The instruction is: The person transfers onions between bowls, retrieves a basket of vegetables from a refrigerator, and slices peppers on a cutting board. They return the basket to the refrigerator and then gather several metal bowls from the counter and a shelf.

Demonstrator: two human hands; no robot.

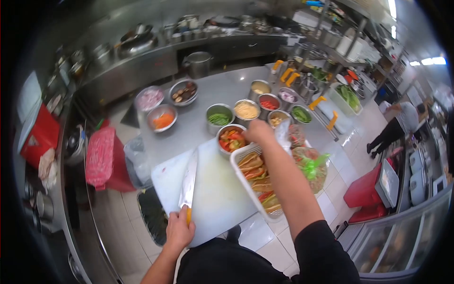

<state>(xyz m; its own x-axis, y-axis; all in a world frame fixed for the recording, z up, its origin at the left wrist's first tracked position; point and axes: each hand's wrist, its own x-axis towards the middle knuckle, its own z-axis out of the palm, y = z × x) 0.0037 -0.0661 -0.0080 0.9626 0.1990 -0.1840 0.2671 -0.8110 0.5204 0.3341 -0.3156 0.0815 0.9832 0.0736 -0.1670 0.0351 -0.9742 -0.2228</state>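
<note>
My left hand (179,229) is closed round the yellow handle of a kitchen knife (189,182), whose broad blade lies along the left part of a white cutting board (215,189). My right hand (259,131) is curled at the right rim of a metal pot of cut red and green peppers (230,140). Its fingertips are hidden, so what they grip cannot be made out. Under my right forearm stands a white plastic basket (244,184) holding halved peppers (253,165).
Metal pots of green pieces (218,117), pale shreds (247,110) and red pieces (268,102) stand behind the board. Bowls of orange shreds (163,120) and dark pieces (183,92) sit left. A green-tied bag (309,165) lies right. Another person (404,118) stands far right.
</note>
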